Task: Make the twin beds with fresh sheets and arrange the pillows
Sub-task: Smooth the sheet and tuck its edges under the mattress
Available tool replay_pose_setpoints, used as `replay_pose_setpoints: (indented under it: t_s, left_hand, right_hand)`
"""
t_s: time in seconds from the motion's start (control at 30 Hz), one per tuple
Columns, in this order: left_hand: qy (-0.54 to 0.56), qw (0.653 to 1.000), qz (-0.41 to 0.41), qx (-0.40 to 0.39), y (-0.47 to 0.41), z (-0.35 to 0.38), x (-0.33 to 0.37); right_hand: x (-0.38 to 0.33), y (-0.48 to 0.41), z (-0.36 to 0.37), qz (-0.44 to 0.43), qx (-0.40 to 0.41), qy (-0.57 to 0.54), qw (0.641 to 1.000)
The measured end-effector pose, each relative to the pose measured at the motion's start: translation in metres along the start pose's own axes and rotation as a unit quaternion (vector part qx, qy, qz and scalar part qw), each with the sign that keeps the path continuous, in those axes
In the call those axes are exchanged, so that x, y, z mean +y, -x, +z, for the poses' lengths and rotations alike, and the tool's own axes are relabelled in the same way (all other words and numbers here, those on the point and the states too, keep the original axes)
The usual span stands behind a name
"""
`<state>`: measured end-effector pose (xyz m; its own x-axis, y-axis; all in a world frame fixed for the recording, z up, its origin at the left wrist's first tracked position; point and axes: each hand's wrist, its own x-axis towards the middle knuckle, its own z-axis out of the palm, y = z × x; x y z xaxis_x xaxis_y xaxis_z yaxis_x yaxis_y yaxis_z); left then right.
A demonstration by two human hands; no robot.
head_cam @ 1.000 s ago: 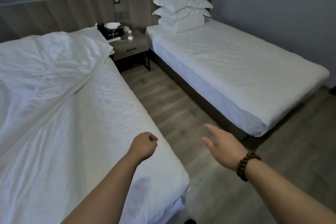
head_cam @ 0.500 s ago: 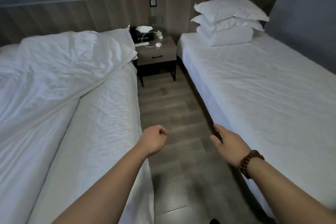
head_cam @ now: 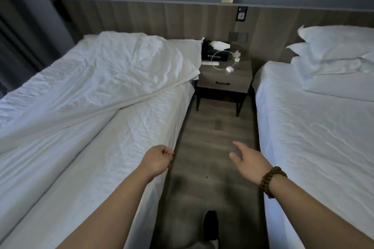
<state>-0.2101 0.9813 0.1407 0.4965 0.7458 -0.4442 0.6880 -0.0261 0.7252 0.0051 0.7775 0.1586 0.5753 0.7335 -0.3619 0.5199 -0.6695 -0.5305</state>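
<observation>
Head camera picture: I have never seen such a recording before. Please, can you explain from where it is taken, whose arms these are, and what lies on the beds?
The camera sits on a person's head and looks forward and down, so the two arms are the wearer's own. The left hand is curled and holds nothing; the right hand, with a bead bracelet, is open and empty. The person stands between two beds. The left bed carries a crumpled duvet; the right bed carries stacked pillows. A nightstand stands between them.
</observation>
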Motion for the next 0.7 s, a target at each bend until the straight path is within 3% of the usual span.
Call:
replay_pose_setpoints:
  t_s: [0.23, 0.53, 0.7]
  left_hand:
    - [0.093, 0.995, -0.047, 0.007, -0.145, 0.019, 0.09]
    - [0.1, 0.993, -0.062, 0.0, -0.312, 0.032, 0.198]
    - [0.169, 0.975, -0.135, 0.044, -0.398, 0.024, 0.228]
  right_hand:
    - [0.008, -0.172, -0.09, -0.01, -0.015, 0.024, 1.0]
    - [-0.011, -0.393, -0.169, -0.05, -0.051, 0.006, 0.997]
    - [-0.034, -0.528, -0.202, -0.078, -0.09, 0.021, 0.993]
